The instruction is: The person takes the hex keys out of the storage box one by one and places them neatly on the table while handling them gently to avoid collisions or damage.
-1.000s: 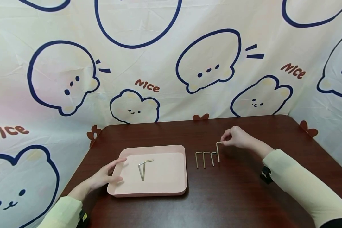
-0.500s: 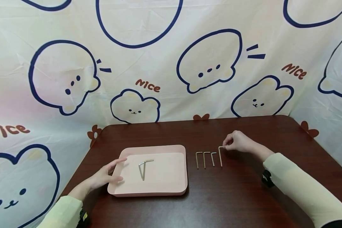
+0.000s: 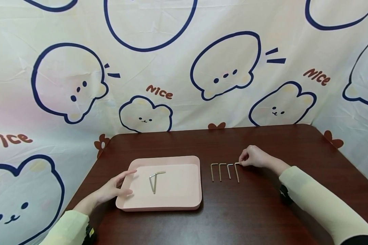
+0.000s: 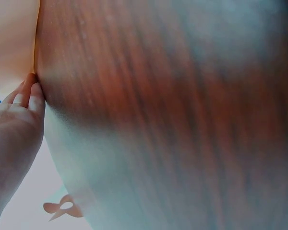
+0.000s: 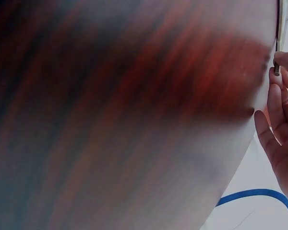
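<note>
In the head view my right hand point(image 3: 255, 157) pinches the short arm of an L-shaped hex key point(image 3: 237, 173) between thumb and fingertips. That key's long arm points toward me, low over or on the table; contact is hard to tell. To its left lie a shorter hex key point(image 3: 228, 172) and two longer ones, the middle key point(image 3: 219, 173) and the leftmost key point(image 3: 212, 173), side by side. My left hand point(image 3: 111, 189) holds the left rim of a pink tray point(image 3: 181, 187), thumb and a finger over the edge. Inside the tray, two hex keys point(image 3: 154, 183) lie touching or crossing.
A dark brown wooden table point(image 3: 245, 211) carries everything. Behind it and at both sides hangs a pale cloth point(image 3: 178, 112) with cartoon bears, meeting the table's far edge. In the right wrist view the table surface point(image 5: 134, 120) fills most of the picture.
My right hand has come down toward me with the hex key, bringing its short arm level with the row of keys. The left hand and the tray stay in place.
</note>
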{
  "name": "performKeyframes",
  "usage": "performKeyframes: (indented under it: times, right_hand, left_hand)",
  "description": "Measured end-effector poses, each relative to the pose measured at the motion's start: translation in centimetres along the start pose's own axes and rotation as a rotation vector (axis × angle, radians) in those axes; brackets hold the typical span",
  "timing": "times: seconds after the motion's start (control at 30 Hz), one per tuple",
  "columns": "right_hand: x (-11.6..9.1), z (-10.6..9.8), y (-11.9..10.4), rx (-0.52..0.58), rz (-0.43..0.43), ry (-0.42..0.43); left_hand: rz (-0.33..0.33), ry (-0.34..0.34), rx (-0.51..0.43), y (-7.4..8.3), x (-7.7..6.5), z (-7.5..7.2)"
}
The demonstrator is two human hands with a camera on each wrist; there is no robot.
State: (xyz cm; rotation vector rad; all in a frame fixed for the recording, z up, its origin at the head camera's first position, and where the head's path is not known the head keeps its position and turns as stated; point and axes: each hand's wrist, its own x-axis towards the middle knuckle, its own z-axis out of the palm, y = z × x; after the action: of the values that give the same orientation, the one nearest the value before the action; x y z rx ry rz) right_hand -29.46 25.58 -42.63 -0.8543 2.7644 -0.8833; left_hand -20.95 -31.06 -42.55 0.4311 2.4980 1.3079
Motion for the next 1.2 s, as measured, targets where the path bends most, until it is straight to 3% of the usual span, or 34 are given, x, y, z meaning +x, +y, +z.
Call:
performKeyframes:
  times: [0.67, 0.87, 1.2]
  right_hand:
    - [0.4, -0.1, -0.6, -0.023, 0.139, -0.019]
    - [1.3, -0.3, -1.5, -0.027, 0.097, 0.012]
    - [3.6, -0.9, -5.4, -0.002, 0.015, 0.014]
  left_hand:
    - [0.019, -0.006, 0.003, -0.1, 0.0, -0.1]
    - [0.022, -0.005, 0.003, -0.1, 0.0, -0.1]
    - [0.01, -0.002, 0.0, 0.0, 0.0, 0.0]
